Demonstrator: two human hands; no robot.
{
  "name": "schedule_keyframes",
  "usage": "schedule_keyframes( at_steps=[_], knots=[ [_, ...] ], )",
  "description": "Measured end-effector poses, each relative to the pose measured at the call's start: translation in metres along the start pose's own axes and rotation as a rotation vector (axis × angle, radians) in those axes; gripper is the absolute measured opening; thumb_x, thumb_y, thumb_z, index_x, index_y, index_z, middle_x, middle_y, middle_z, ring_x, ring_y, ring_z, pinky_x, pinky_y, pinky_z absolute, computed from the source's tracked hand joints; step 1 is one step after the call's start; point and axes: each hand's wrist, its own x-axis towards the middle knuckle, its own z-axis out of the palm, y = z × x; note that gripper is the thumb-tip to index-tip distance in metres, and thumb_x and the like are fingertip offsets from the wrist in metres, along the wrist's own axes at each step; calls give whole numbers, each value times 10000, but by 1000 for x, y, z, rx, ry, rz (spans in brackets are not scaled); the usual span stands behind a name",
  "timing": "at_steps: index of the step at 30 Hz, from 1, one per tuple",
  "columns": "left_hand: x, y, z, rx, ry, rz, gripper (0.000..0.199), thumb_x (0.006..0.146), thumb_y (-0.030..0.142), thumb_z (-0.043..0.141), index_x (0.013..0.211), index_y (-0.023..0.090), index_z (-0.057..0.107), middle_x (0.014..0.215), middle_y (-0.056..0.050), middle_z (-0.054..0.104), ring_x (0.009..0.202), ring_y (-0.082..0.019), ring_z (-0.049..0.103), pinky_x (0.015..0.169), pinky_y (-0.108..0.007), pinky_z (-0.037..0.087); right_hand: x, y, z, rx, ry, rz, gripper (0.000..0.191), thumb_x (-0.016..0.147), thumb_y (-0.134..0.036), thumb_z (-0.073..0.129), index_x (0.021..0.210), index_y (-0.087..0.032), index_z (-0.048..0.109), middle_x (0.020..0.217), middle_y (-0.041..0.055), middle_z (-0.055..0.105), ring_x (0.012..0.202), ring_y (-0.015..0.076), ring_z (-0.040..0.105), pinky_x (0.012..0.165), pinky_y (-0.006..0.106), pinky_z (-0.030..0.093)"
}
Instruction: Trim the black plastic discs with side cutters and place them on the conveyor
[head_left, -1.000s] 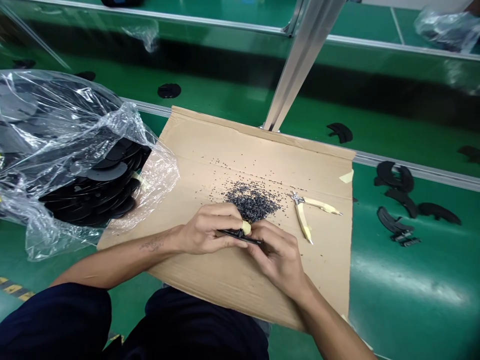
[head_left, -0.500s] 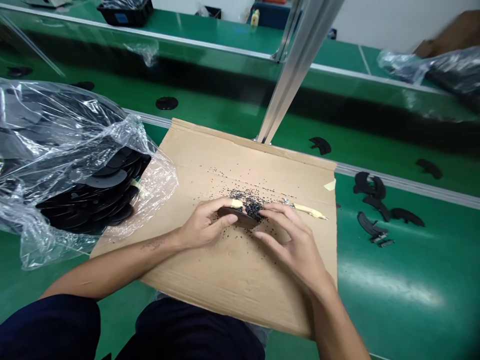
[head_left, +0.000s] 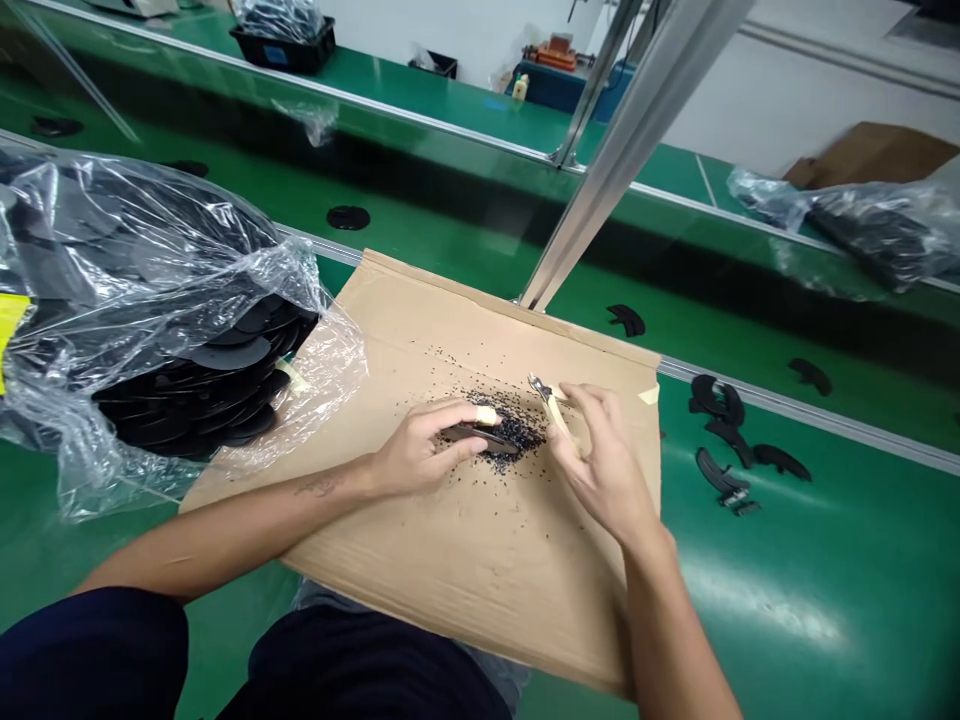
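While L hand pinches black disc, R hand grips yellow-handled pliers, hands apart

A flat black disc (probably rubber, partly hidden by fingers) sits gripped in the left hand above a heap of black trimmings; yellow-handled side cutters, at two o'clock from it, rest in the right hand.
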Motion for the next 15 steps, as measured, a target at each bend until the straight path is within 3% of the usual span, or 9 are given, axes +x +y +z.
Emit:
schedule_keyframes(
  at_steps=[4,7,15],
  knots=[
    [3,-1,-2,-1,-5,38,222,923,246,653,1117,150,701,1030,-102,739,976,-186,696,869,-360,594,-7,0,20,229,-56,33,298,958,-352,470,1205,-204,544,1071,112,658,943,250,644,784,400,543],
    [5,-1,-2,-3,-12,50,219,915,252,672,1106,149,703,1001,-95,738,951,-178,692,843,-342,591,-16,1,21,320,-89,-5,281,947,-352,543,1187,-207,567,1026,91,667,867,216,639,712,345,530],
    [4,-2,-1,-62,-52,-25,227,905,264,691,1109,166,710,971,-86,732,914,-171,683,825,-331,581,-20,-4,11,179,-45,-243,303,913,-296,630,1194,-186,605,898,79,632,804,220,584,683,362,507]
  ],
)
